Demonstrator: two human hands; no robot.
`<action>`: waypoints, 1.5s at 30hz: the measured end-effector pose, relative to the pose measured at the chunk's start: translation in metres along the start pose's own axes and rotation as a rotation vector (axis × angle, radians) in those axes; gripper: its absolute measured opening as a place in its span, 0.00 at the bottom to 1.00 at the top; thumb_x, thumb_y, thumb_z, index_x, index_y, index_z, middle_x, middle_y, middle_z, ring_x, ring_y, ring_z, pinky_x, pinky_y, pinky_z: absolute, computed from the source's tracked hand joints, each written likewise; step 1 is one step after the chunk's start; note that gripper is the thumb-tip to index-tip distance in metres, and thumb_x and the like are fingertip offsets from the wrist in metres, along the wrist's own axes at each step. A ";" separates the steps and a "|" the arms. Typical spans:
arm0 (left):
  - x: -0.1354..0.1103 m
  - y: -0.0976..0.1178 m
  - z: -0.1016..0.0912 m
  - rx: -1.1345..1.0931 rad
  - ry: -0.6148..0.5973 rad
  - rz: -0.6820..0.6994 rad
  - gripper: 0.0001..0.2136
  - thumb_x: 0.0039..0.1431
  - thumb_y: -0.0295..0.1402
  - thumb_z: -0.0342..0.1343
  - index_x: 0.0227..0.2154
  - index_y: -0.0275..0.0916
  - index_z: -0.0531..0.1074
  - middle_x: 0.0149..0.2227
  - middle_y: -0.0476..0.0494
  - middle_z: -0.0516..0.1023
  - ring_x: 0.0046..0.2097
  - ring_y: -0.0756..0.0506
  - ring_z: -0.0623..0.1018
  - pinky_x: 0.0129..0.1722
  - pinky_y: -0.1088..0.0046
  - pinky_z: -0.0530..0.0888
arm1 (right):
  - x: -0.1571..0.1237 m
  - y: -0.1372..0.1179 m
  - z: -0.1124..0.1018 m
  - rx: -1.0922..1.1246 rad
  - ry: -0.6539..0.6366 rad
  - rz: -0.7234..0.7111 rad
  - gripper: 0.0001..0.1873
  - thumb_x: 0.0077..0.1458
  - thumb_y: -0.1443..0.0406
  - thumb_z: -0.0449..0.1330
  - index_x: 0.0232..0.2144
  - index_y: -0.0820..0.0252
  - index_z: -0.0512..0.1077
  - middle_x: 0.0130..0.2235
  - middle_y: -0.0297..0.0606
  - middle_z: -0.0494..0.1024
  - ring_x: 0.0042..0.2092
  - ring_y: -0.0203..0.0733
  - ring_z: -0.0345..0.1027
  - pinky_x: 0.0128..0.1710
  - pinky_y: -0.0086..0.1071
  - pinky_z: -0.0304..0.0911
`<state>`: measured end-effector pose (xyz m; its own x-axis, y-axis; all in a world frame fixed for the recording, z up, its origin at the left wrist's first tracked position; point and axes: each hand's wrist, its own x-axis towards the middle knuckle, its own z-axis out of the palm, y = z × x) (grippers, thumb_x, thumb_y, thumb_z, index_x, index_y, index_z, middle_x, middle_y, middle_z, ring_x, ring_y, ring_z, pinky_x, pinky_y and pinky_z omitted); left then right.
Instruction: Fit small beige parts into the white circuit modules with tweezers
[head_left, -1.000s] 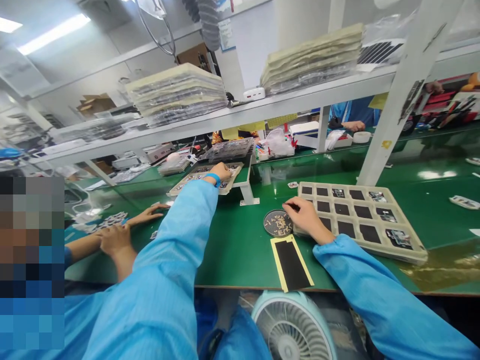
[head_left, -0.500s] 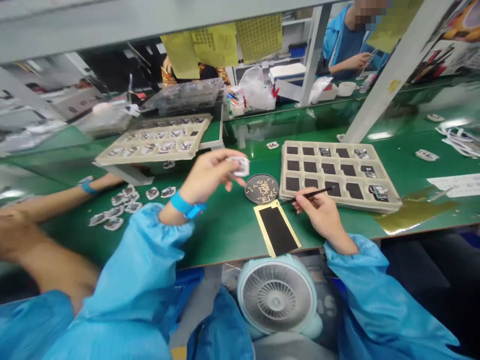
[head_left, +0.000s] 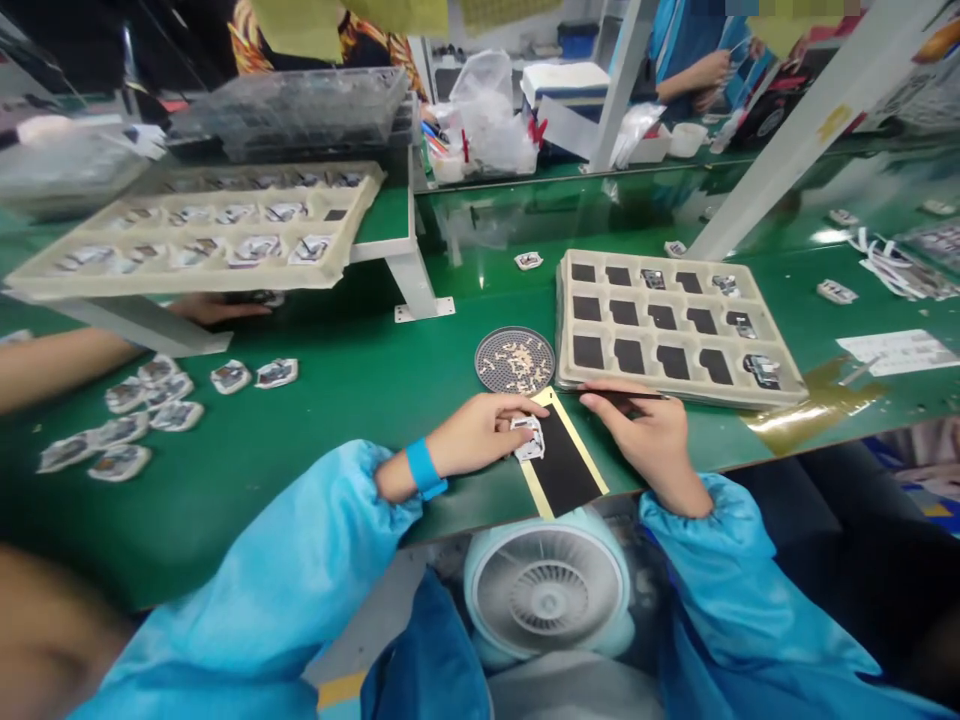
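My left hand (head_left: pixel 480 437), wearing a blue wristband, pinches a small white-edged electronic part (head_left: pixel 529 440) low over the upper left of a black sheet with yellow edges (head_left: pixel 568 468). Whether the part touches the sheet I cannot tell. My right hand (head_left: pixel 646 435) is closed on dark tweezers (head_left: pixel 626 393), just right of the sheet. Their tip points left, near the sheet's upper end. Beyond both hands sits a round grey dish (head_left: pixel 486 350) with small pale pieces in it. To its right stands a beige compartment tray (head_left: pixel 789 400) with black pieces and a few electronic parts.
Similar parts (head_left: pixel 124 430) lie in a group at left. A raised shelf leg (head_left: pixel 409 280) holds up another filled tray (head_left: pixel 187 280). A co-worker's arm (head_left: pixel 67 365) reaches under it. A slanted post (head_left: pixel 780 130) rises at right. A fan (head_left: pixel 547 590) sits below the table edge.
My left hand has come down and to the right with the part, from beside the dish to the black sheet. The tweezers now lie flatter in my right hand. The view has shifted.
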<state>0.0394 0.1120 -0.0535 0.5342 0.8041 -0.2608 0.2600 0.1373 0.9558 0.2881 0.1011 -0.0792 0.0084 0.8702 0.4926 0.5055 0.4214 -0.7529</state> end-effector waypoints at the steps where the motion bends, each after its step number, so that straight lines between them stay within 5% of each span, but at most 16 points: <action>1: 0.001 -0.003 0.002 0.010 0.019 0.002 0.12 0.56 0.30 0.63 0.45 0.37 0.77 0.32 0.46 0.79 0.31 0.50 0.77 0.30 0.76 0.71 | 0.000 0.001 0.000 -0.014 0.000 0.002 0.06 0.59 0.60 0.70 0.34 0.54 0.84 0.39 0.35 0.86 0.27 0.35 0.75 0.23 0.29 0.67; 13: 0.001 -0.005 0.007 0.114 0.072 0.046 0.11 0.57 0.32 0.62 0.43 0.37 0.80 0.26 0.50 0.74 0.24 0.53 0.65 0.24 0.77 0.60 | -0.001 -0.001 0.000 -0.113 -0.016 -0.004 0.08 0.60 0.58 0.68 0.38 0.53 0.84 0.39 0.35 0.86 0.22 0.33 0.67 0.22 0.31 0.63; 20: 0.001 -0.002 0.007 0.161 0.073 0.049 0.12 0.55 0.32 0.63 0.43 0.38 0.81 0.22 0.52 0.70 0.22 0.53 0.61 0.23 0.77 0.56 | 0.000 0.001 0.001 -0.085 -0.017 -0.026 0.08 0.60 0.58 0.68 0.37 0.55 0.84 0.40 0.36 0.86 0.32 0.39 0.78 0.29 0.32 0.72; 24: 0.002 -0.004 0.006 0.150 0.070 0.058 0.12 0.56 0.33 0.63 0.43 0.38 0.81 0.23 0.52 0.70 0.23 0.53 0.63 0.23 0.77 0.59 | -0.001 -0.004 -0.001 -0.030 0.004 0.011 0.07 0.61 0.59 0.68 0.36 0.56 0.84 0.39 0.37 0.86 0.32 0.39 0.78 0.27 0.32 0.72; 29: 0.002 -0.004 0.010 0.149 0.114 0.041 0.12 0.54 0.35 0.66 0.41 0.38 0.81 0.24 0.50 0.74 0.25 0.52 0.69 0.24 0.77 0.63 | -0.008 -0.016 -0.005 0.146 0.124 -0.084 0.01 0.60 0.64 0.69 0.35 0.55 0.81 0.36 0.37 0.85 0.40 0.45 0.81 0.38 0.37 0.77; 33: 0.004 -0.005 0.015 0.079 0.178 0.043 0.09 0.54 0.35 0.66 0.37 0.38 0.81 0.27 0.47 0.78 0.28 0.50 0.74 0.27 0.76 0.70 | -0.017 -0.020 -0.006 0.193 0.176 -0.139 0.01 0.59 0.65 0.69 0.34 0.54 0.79 0.35 0.38 0.84 0.36 0.46 0.80 0.34 0.40 0.77; 45: 0.001 -0.004 0.014 0.050 0.171 0.015 0.11 0.55 0.27 0.62 0.41 0.34 0.81 0.28 0.45 0.80 0.27 0.51 0.76 0.28 0.77 0.74 | -0.015 -0.018 -0.009 0.197 -0.149 -0.386 0.14 0.55 0.73 0.70 0.42 0.53 0.81 0.40 0.37 0.86 0.40 0.45 0.82 0.39 0.39 0.79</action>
<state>0.0505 0.1043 -0.0592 0.3948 0.8930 -0.2159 0.2947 0.0995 0.9504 0.2862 0.0787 -0.0691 -0.2798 0.6613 0.6960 0.2730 0.7499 -0.6026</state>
